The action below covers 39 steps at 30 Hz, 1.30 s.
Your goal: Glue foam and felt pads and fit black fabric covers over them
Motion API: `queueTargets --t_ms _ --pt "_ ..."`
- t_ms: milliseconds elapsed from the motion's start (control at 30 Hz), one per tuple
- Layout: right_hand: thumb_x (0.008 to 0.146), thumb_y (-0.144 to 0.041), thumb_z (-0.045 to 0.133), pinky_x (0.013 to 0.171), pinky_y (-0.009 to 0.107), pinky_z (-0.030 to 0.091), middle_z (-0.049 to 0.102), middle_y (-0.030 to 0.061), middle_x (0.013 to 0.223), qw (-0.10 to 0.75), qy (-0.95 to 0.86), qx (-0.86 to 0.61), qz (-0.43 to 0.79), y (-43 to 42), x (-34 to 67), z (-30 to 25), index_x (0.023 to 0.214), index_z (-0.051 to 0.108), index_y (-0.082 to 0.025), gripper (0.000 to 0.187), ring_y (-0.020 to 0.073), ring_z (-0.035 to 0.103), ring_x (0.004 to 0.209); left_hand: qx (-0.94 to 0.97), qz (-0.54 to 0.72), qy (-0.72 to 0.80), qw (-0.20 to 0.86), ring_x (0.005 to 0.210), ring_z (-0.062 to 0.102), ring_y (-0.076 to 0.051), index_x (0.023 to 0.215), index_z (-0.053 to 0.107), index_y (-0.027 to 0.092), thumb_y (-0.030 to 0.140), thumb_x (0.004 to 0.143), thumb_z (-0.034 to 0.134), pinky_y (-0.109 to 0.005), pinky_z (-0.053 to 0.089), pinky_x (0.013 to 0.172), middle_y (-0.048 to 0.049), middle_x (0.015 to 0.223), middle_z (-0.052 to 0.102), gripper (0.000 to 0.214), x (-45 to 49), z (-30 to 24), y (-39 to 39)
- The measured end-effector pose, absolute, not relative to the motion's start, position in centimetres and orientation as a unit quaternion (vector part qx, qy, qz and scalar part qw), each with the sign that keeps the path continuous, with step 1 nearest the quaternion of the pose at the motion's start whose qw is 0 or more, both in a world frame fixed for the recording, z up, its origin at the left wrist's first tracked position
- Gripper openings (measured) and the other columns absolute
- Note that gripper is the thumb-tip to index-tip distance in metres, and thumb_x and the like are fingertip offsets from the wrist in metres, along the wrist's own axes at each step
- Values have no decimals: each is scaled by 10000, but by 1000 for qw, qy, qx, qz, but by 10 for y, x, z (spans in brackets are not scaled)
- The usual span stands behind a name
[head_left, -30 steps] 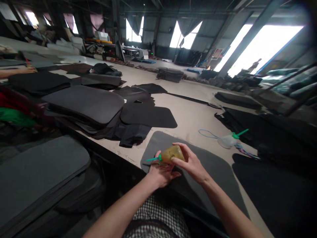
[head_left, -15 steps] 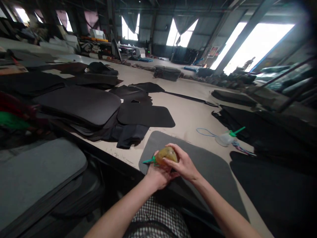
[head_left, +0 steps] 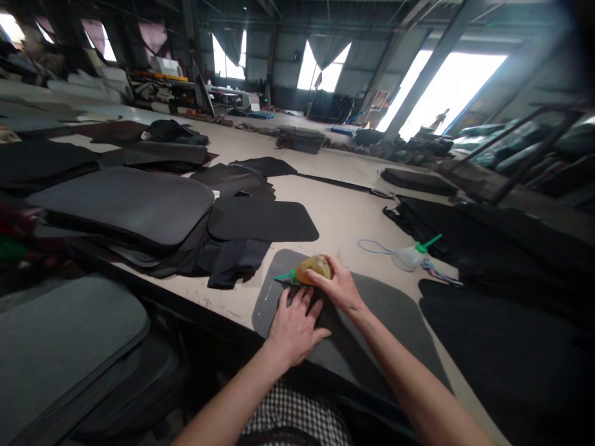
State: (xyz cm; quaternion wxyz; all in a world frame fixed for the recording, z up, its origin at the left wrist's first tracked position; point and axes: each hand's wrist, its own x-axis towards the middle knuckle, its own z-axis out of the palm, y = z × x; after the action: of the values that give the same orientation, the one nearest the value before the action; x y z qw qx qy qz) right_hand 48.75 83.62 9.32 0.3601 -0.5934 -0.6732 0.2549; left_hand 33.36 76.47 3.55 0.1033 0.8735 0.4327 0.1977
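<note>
My right hand [head_left: 338,284] grips a squeeze bottle [head_left: 312,271] of amber liquid, tipped on its side. Its green nozzle points left, just above a grey rounded mat [head_left: 395,310] at the table's front edge. A thin pale line shows on the mat near its left end, below the nozzle. My left hand [head_left: 296,325] lies flat on this mat, fingers spread, just below the bottle. Part of the mat is hidden by my hands and forearms.
A second squeeze bottle [head_left: 409,257] with a green nozzle and cord stands to the right. Dark mats form a stack [head_left: 130,201] at left, beside a single black mat [head_left: 264,220]. Grey mats are piled [head_left: 69,347] lower left. Black material [head_left: 506,322] covers the right side.
My left hand has come away from the bottle and flattened on the mat. My right hand has shifted the bottle slightly up. The pale line now shows on the mat.
</note>
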Motion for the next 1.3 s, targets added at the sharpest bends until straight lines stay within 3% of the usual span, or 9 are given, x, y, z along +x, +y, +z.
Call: queueTargets --t_ms 600,1300 --pt "751 -635 642 852 399 486 667 98 1034 432 -584 -676 125 880 500 78 1101 585 -200 561 272 620 930 865 185 456 98 1491 226 -347 1458 446 292 685 934 252 -661 189 1163 -162 1607 276 684 340 35 765" --pt "734 -603 646 756 344 460 669 56 953 403 -478 -779 39 808 638 98 1016 605 -219 478 255 624 871 883 138 448 3 1480 256 -332 1464 449 318 620 955 339 -631 224 1148 -130 1599 313 602 352 30 765"
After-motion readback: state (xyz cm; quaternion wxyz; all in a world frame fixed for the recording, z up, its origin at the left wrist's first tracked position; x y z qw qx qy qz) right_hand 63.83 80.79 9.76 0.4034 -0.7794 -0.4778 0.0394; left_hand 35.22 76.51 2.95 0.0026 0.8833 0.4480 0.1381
